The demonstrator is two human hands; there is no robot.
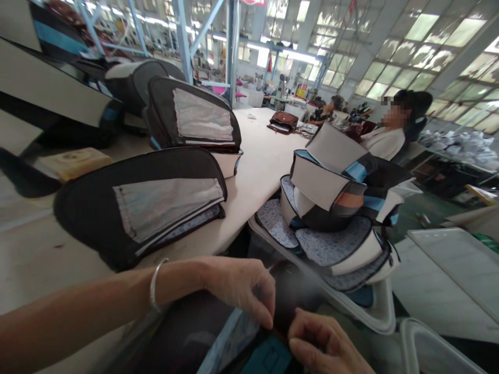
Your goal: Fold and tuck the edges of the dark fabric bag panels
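Low in the view, an unfinished bag (268,356) of dark material lies in front of me, with a bright blue part and a blue patterned lining showing; much of it is cut off or blurred. My left hand (244,285), with a bangle at the wrist, reaches in from the left, thumb and forefinger pinched at the bag's edge. Opposite it, close by on the right, my right hand (322,340) has its fingers curled together against the same edge. Whatever small part lies between the fingertips is too hidden to name.
Sewn bag bodies with clear pockets (171,202) stand on the pale table (257,145) at left. Right of it, a grey plastic bin (374,317) holds a pile of bag pieces (319,187). A brown bag (284,120) and seated people (385,135) are farther back.
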